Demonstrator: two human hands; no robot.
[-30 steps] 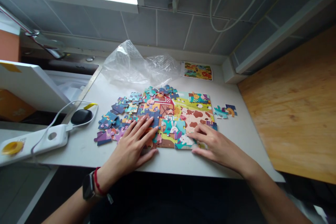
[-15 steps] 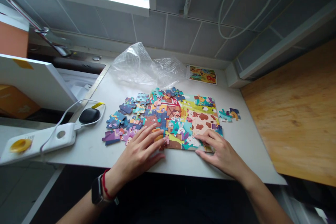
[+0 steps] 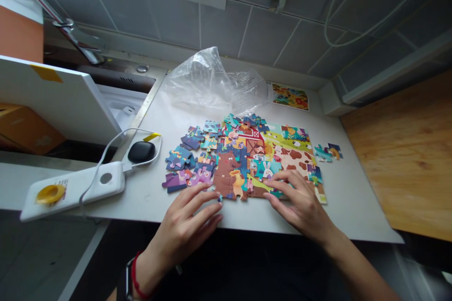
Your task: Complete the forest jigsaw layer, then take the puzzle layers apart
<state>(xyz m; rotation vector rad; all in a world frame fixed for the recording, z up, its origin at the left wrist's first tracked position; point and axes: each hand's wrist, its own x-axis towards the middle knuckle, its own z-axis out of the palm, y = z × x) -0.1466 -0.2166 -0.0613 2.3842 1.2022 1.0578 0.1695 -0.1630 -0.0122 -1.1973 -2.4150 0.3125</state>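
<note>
A partly joined jigsaw puzzle (image 3: 295,159) with a cow, a red barn and a bear lies on the white counter. My left hand (image 3: 192,214) is at its lower left edge with the fingers apart. A small bluish puzzle piece (image 3: 219,197) shows by its fingertips. My right hand (image 3: 298,202) rests over the puzzle's lower edge, its fingers bent and parted from the thumb, covering part of the pieces there. Just above its fingertips is a white rabbit on a teal piece (image 3: 267,169). Loose puzzle pieces (image 3: 179,157) are heaped on the left.
A clear plastic bag (image 3: 199,80) and a small picture card (image 3: 290,96) lie at the back. Joined pieces (image 3: 328,152) sit on the right. A white power strip (image 3: 76,190), cable and black case (image 3: 141,152) are left, beside the sink. A wooden panel (image 3: 406,150) bounds the right.
The view has swung left. My left hand has drawn off the puzzle, uncovering the bear and an orange animal. My right hand has shifted left across the lower pieces, over the white rabbit piece.
</note>
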